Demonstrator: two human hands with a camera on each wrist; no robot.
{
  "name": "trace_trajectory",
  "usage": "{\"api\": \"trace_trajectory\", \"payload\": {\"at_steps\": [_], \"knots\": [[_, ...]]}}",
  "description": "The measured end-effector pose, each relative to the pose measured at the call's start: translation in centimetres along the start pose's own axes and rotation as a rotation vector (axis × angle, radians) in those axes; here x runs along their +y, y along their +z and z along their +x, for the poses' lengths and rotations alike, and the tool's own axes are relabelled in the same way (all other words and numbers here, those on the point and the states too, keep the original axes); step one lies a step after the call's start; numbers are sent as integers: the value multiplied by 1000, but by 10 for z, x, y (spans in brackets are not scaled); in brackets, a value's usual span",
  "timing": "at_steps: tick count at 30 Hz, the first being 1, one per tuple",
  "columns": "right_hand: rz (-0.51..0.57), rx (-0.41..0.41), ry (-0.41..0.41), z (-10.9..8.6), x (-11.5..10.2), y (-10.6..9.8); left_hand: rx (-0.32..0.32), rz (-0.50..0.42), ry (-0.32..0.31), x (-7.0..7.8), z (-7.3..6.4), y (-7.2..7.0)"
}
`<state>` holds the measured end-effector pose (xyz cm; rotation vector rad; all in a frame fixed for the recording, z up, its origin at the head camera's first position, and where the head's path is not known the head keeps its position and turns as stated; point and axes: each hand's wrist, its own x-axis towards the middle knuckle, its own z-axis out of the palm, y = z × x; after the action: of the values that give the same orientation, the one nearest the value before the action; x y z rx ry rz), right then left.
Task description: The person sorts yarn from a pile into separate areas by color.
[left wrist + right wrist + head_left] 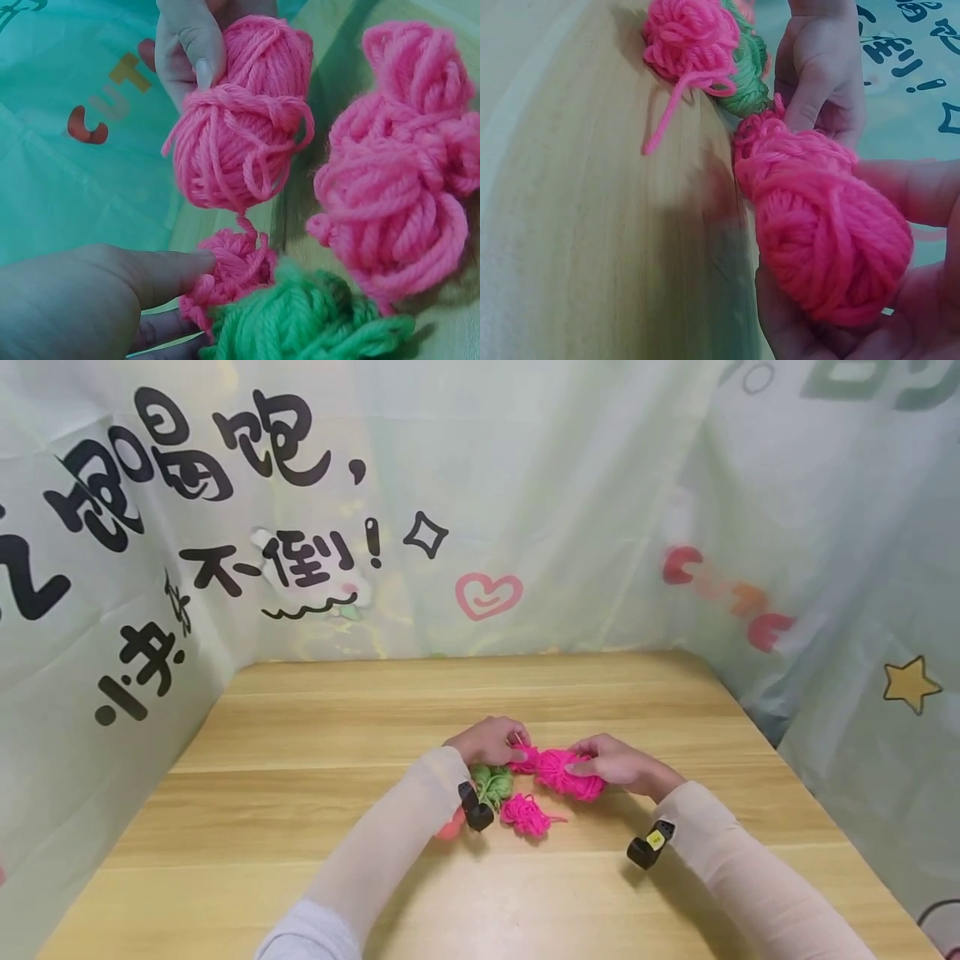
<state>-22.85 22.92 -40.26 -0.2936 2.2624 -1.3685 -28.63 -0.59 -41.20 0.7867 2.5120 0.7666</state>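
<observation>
A bright pink ball of yarn (570,774) sits in the grip of the right hand (626,764) above the middle of the wood-grain table (300,793); I cannot tell whether its underside touches the surface. On my left-wrist feed, a short pink strand (244,221) joins the ball to a small pink yarn clump (238,266), pinched between the thumb and fingers of the left hand (489,741).

Just beside the clump, nearer the wearer, I see a green yarn bundle (495,787), and next to that a loose pink yarn bundle (527,815) with one tail of yarn trailing onto the wood. A coral-coloured item (450,827) shows beneath the left wrist, partly hidden from me by the arm.

Both forearms reach in wearing pale long sleeves (765,868), a black camera strapped at the left wrist (474,808) and another at the right (649,845). Behind the table my head view takes in a pale green cloth backdrop (570,485) printed with black Chinese characters (285,439), a smiling pink heart (488,616), multicoloured "CUTE" lettering (771,632) and a yellow star (912,684).
</observation>
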Motion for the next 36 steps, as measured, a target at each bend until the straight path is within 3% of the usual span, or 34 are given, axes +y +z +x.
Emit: {"api": "trace_trajectory", "payload": {"at_steps": [13, 25, 32, 36], "knots": [[88, 11, -11, -1, -3, -8, 4, -1, 8, -1, 4, -2], [82, 77, -15, 1, -4, -17, 11, -4, -5, -3, 3, -1], [101, 67, -28, -1, -4, -22, -8, -64, -15, 0, 1, -1], [85, 84, -30, -2, -3, -27, -5, -53, -11, 1, 2, 0]]}}
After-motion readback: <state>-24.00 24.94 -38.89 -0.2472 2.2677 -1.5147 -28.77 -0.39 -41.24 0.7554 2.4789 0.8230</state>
